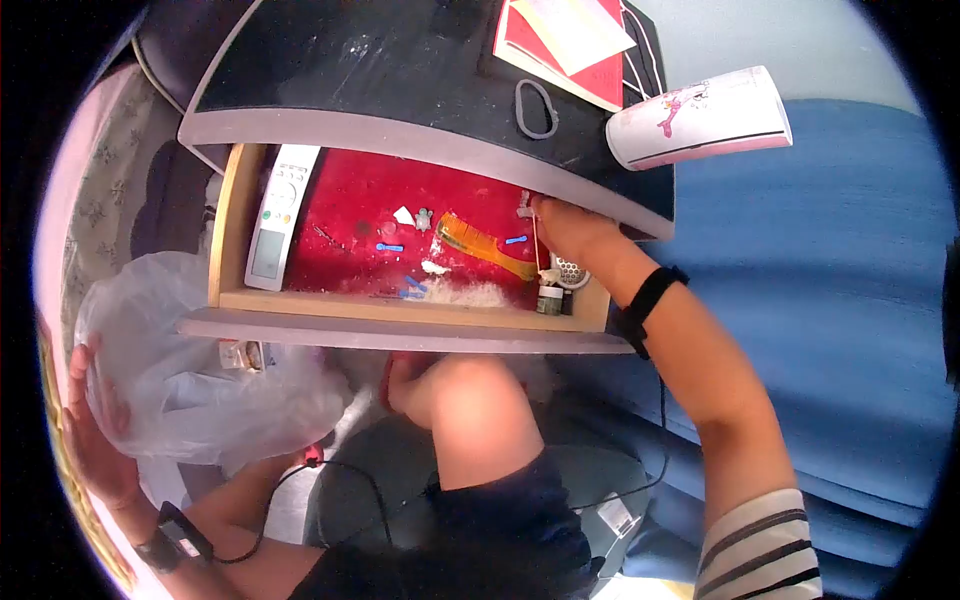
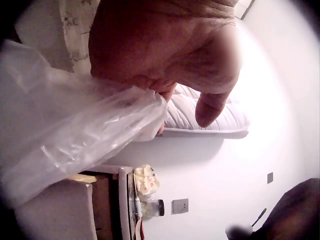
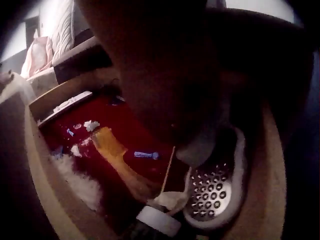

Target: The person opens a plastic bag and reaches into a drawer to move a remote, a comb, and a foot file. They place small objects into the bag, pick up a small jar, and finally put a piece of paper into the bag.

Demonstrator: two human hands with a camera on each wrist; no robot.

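My left hand (image 1: 100, 455) is beside a translucent plastic bag (image 1: 190, 370). In the left wrist view, the fingers of the left hand (image 2: 165, 50) curl at the edge of the bag (image 2: 100, 130), with the thumb apart from it. My right hand (image 1: 575, 232) reaches into the back right of an open drawer (image 1: 400, 312), by a small pale piece (image 1: 524, 204). Dark in the right wrist view, the right hand (image 3: 165, 85) hangs above a metal-studded oval object (image 3: 212, 192); its fingertips and any grip are hidden. A yellow comb (image 1: 480, 246) lies left of it.
A white remote (image 1: 280, 220) lies at the drawer's left. Small blue pieces (image 1: 390, 247), white powder (image 1: 465, 293) and a small jar (image 1: 549, 300) are also inside. On the dark top are a grey loop (image 1: 536, 109), red book (image 1: 600, 80) and white cylinder (image 1: 700, 115).
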